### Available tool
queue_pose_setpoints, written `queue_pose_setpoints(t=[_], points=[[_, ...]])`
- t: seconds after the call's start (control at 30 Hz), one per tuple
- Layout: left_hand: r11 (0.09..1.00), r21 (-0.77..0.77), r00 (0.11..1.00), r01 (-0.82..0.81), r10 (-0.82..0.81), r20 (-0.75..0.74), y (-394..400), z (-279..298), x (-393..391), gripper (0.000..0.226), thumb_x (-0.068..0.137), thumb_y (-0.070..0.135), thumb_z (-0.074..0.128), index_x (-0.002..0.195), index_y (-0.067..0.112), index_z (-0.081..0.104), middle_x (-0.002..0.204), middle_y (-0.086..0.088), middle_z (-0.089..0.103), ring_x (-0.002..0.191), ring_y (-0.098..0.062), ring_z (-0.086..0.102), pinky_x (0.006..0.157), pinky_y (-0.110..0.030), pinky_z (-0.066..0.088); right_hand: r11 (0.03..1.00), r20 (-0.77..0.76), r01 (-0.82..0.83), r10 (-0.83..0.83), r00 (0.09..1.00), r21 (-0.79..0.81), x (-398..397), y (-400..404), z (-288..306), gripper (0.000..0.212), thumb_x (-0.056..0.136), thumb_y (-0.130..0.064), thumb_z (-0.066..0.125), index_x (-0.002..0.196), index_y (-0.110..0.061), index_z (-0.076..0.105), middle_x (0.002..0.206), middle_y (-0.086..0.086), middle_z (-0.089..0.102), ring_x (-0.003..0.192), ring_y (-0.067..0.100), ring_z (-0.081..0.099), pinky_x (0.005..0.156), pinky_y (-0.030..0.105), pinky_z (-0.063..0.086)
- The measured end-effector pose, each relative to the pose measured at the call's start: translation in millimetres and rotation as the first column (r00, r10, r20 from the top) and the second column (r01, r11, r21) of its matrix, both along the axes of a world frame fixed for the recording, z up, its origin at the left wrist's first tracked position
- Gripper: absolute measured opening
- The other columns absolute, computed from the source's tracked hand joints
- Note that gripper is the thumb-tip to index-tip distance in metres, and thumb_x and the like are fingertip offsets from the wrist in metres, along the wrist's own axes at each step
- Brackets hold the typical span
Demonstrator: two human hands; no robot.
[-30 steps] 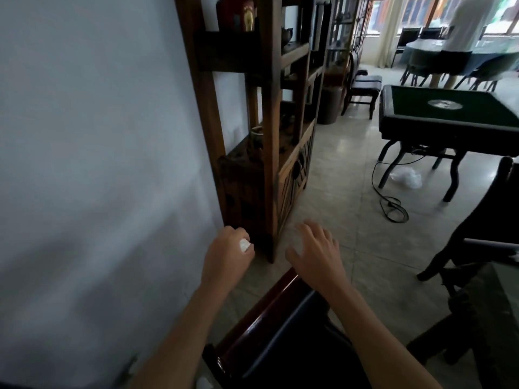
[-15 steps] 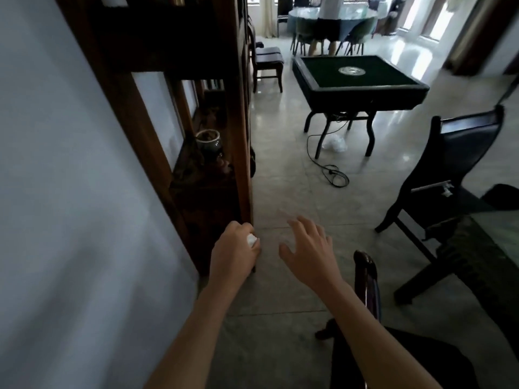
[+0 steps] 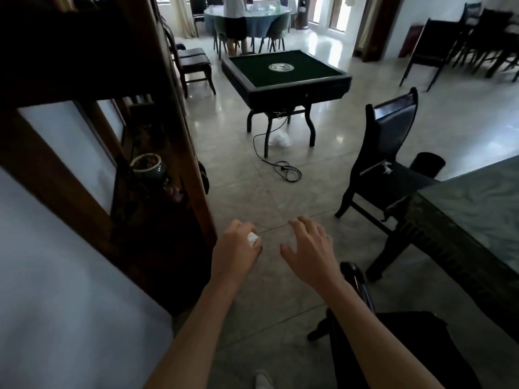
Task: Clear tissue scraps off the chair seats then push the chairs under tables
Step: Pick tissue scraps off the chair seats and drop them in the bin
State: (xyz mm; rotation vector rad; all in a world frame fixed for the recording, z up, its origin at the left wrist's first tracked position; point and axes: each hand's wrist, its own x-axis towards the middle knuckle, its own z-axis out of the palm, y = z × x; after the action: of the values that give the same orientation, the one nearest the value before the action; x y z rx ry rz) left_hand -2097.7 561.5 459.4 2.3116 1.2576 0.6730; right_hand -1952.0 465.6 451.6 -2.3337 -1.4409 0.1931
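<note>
My left hand (image 3: pixel 237 252) is closed in a fist around a small white tissue scrap (image 3: pixel 252 237) that peeks out between thumb and fingers. My right hand (image 3: pixel 310 248) hovers beside it, open with fingers spread, holding nothing, just above the top rail of a dark chair (image 3: pixel 393 346) at the bottom right. Ahead on the right stands another dark chair (image 3: pixel 390 153), pulled out from the glass-topped table (image 3: pixel 474 209). White tissue scraps (image 3: pixel 387 167) lie on its seat.
A tall wooden shelf unit (image 3: pixel 174 130) stands close on the left against the white wall. A green-topped game table (image 3: pixel 283 71) stands ahead, with a cable (image 3: pixel 283 169) and a white bag (image 3: pixel 279 139) under it. A person (image 3: pixel 236 21) stands by a far round table.
The view has swung right and away from the wall, bringing the pulled-out chair and glass-topped table into sight. Both hands keep their pose, the left still closed on the scrap.
</note>
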Motion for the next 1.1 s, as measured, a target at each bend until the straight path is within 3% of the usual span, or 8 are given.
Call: queue_pose_setpoints(t=[0.4,0.6,0.83,0.97,1.1], points=[[0.994,0.03,0.994,0.105,-0.104,-0.034,158,-2,157,0.011,0.078,0.025,0.071,0.084,0.017,0.066,0.09,-0.003,0.06,0.077,-0.029,0.061,0.066,-0.04,0.052,0.983,-0.07,0.177,-0.174,0.982,0.044,134,135,-13,0.062,0.089,-0.047,0.055,0.143,-0.02,0.042,0.152,0.005,0.039,0.139,0.027,0.036,0.107,0.047,0.036],[0.971,0.026,0.971,0.236,-0.234,-0.047,200,6,267,0.011,0.079,0.025,0.073,0.085,0.017,0.068,0.092,-0.003,0.063,0.079,-0.027,0.062,0.064,-0.033,0.048,0.924,-0.1,0.38,-0.374,0.922,0.046,226,152,-9,0.059,0.09,-0.044,0.056,0.141,-0.019,0.044,0.151,0.005,0.039,0.138,0.027,0.036,0.107,0.048,0.036],[0.874,0.016,0.874,0.485,-0.484,-0.055,232,-10,390,0.011,0.081,0.02,0.072,0.087,0.013,0.069,0.09,-0.001,0.057,0.078,-0.026,0.06,0.063,-0.032,0.046,0.805,-0.115,0.59,-0.581,0.806,0.067,320,167,-22,0.052,0.087,-0.041,0.058,0.133,-0.017,0.051,0.144,0.006,0.046,0.131,0.031,0.043,0.103,0.05,0.04],[0.795,0.015,0.795,0.606,-0.605,-0.048,262,-27,469,0.013,0.081,0.023,0.071,0.089,0.013,0.068,0.095,-0.005,0.06,0.082,-0.025,0.061,0.067,-0.036,0.049,0.755,-0.102,0.655,-0.649,0.754,0.04,375,191,-33,0.058,0.088,-0.043,0.056,0.139,-0.017,0.049,0.147,0.007,0.043,0.135,0.031,0.041,0.106,0.049,0.038],[0.741,0.007,0.741,0.671,-0.67,-0.044,298,-34,542,0.013,0.081,0.023,0.073,0.089,0.013,0.068,0.092,-0.005,0.062,0.081,-0.025,0.061,0.066,-0.031,0.043,0.69,-0.078,0.724,-0.722,0.687,-0.015,431,219,-36,0.059,0.089,-0.043,0.056,0.142,-0.018,0.047,0.149,0.006,0.041,0.137,0.029,0.039,0.107,0.048,0.036]])
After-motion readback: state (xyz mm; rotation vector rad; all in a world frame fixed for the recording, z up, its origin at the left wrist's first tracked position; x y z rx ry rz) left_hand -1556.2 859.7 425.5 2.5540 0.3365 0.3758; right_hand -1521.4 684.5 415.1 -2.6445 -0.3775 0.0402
